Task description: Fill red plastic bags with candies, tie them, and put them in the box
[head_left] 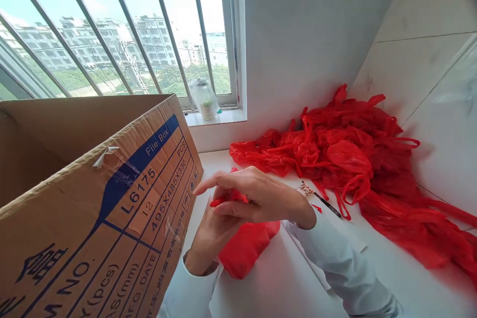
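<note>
Right hand: (261,194) lies across the left; thumb and fingers close on red plastic (238,196), forefinger stretched out toward box.
Left hand: (216,233) beneath the right, mostly covered; can't tell whether it grips.
Red plastic: between both hands, just right of box; bulkier red bundle (246,248) shows below, can't tell if joined.
Handling: looks light, limp, slippery, crumples easily, thin enough to tear; best pinched at a gathered edge or doubled layer.
Pile: red bags (346,159) heaped loosely against wall, handles sticking out, probably prone to tangling.
Surface: white (216,159); dark pen (328,204) beside printed tag (306,189), near pile.
Box: open cardboard (141,238), left, printed "File Box", tape bits on side.
Room: barred window (225,10), buildings (156,35) outside; bagged jar (207,109) on sill (227,117); plain wall (298,35), tiles (421,69) right.
</note>
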A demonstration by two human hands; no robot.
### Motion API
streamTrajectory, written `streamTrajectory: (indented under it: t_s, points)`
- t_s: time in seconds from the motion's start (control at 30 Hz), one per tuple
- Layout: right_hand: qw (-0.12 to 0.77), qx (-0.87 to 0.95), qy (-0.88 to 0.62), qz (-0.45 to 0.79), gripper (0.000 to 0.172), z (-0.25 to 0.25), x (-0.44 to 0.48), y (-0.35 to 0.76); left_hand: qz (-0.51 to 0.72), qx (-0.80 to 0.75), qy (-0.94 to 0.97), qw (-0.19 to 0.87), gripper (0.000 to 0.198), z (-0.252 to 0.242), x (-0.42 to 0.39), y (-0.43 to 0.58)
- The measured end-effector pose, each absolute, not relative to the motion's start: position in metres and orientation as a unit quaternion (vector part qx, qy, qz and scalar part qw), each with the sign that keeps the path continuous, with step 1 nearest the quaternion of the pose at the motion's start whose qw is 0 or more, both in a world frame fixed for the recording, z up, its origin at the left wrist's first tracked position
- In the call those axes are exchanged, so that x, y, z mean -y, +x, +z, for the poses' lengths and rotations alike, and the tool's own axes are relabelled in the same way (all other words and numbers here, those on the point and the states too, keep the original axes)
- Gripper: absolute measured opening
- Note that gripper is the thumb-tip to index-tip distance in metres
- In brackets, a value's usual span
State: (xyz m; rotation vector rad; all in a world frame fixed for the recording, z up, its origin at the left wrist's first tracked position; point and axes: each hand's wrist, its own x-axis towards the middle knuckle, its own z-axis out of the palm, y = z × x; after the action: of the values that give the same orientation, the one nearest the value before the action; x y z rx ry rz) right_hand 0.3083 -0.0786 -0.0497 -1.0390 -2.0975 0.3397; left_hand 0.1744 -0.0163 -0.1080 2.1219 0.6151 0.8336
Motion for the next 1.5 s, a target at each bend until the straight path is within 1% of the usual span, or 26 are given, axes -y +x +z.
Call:
streamTrajectory:
  t_s: [0.03,0.07,0.13,0.17,0.3,0.33,0.4,0.47,0.57,0.63,0.7,0.77,0.8,0.87,0.9,0.93,0.97,1.0,1.07,1.1,1.13,1.2,1.3,1.4,1.5]
  points:
    - [0.378,0.821,-0.411,0.120,0.030,-0.049,0.078,0.309,0.329,-0.250,0.824,0.387,0.012,-0.109,0.017,0.174]
    - [0.395,0.808,-0.425,0.104,0.030,-0.050,0.077,0.312,0.328,-0.266,0.815,0.396,0.014,-0.110,0.017,0.173]
    - [0.452,0.758,-0.463,0.081,0.028,-0.055,0.075,0.323,0.317,-0.296,0.798,0.419,0.029,-0.108,0.016,0.172]
    - [0.472,0.738,-0.476,0.086,0.027,-0.059,0.074,0.330,0.309,-0.301,0.790,0.435,0.033,-0.106,0.017,0.172]
    - [0.465,0.721,-0.469,0.209,0.021,-0.083,0.071,0.343,0.259,-0.295,0.756,0.524,0.047,-0.099,0.019,0.173]
    - [0.475,0.708,-0.469,0.231,0.020,-0.089,0.070,0.342,0.246,-0.300,0.748,0.539,0.049,-0.099,0.019,0.173]
    - [0.526,0.657,-0.488,0.231,0.018,-0.101,0.068,0.337,0.240,-0.313,0.735,0.552,0.051,-0.099,0.018,0.173]
    - [0.585,0.592,-0.516,0.204,0.015,-0.110,0.069,0.332,0.256,-0.327,0.724,0.551,0.050,-0.101,0.015,0.172]
    - [0.624,0.542,-0.533,0.179,0.011,-0.113,0.074,0.325,0.259,-0.346,0.714,0.551,0.050,-0.106,0.009,0.169]
    - [0.626,0.554,-0.525,0.161,0.010,-0.107,0.083,0.320,0.214,-0.347,0.692,0.596,0.055,-0.108,0.006,0.167]
    - [0.600,0.604,-0.504,0.149,0.009,-0.099,0.094,0.315,0.175,-0.335,0.644,0.665,0.060,-0.107,0.005,0.164]
    - [0.525,0.683,-0.482,0.160,0.009,-0.091,0.106,0.311,0.167,-0.309,0.608,0.712,0.058,-0.103,0.005,0.162]
    - [0.474,0.723,-0.475,0.167,0.010,-0.088,0.111,0.310,0.168,-0.290,0.613,0.716,0.052,-0.099,0.005,0.160]
    - [0.375,0.781,-0.469,0.173,0.012,-0.086,0.119,0.311,0.158,-0.240,0.668,0.686,0.036,-0.091,0.006,0.156]
    - [0.345,0.795,-0.469,0.171,0.012,-0.087,0.120,0.313,0.143,-0.213,0.709,0.657,0.027,-0.087,0.007,0.153]
    - [0.334,0.798,-0.473,0.169,0.012,-0.087,0.120,0.315,0.131,-0.188,0.752,0.618,0.019,-0.084,0.008,0.151]
    - [0.346,0.789,-0.479,0.166,0.011,-0.089,0.119,0.317,0.126,-0.169,0.794,0.570,0.011,-0.082,0.010,0.149]
    - [0.380,0.769,-0.487,0.162,0.011,-0.090,0.116,0.320,0.127,-0.157,0.833,0.516,0.006,-0.081,0.012,0.148]
    - [0.477,0.703,-0.504,0.157,0.016,-0.094,0.107,0.323,0.136,-0.152,0.896,0.394,0.007,-0.082,0.016,0.149]
    - [0.513,0.672,-0.509,0.163,0.019,-0.096,0.101,0.324,0.145,-0.154,0.920,0.330,0.010,-0.084,0.018,0.151]
    - [0.531,0.655,-0.508,0.176,0.022,-0.099,0.095,0.325,0.160,-0.155,0.937,0.269,0.013,-0.086,0.019,0.154]
    - [0.518,0.660,-0.496,0.223,0.028,-0.107,0.083,0.325,0.204,-0.156,0.952,0.166,0.016,-0.092,0.021,0.161]
    - [0.474,0.688,-0.471,0.282,0.029,-0.118,0.072,0.327,0.282,-0.151,0.946,0.056,0.020,-0.099,0.018,0.171]
    - [0.451,0.693,-0.455,0.331,0.028,-0.127,0.069,0.331,0.320,-0.140,0.937,0.005,0.023,-0.104,0.014,0.175]
    - [0.457,0.674,-0.466,0.346,0.022,-0.129,0.068,0.336,0.338,-0.138,0.931,0.000,0.026,-0.108,0.012,0.174]
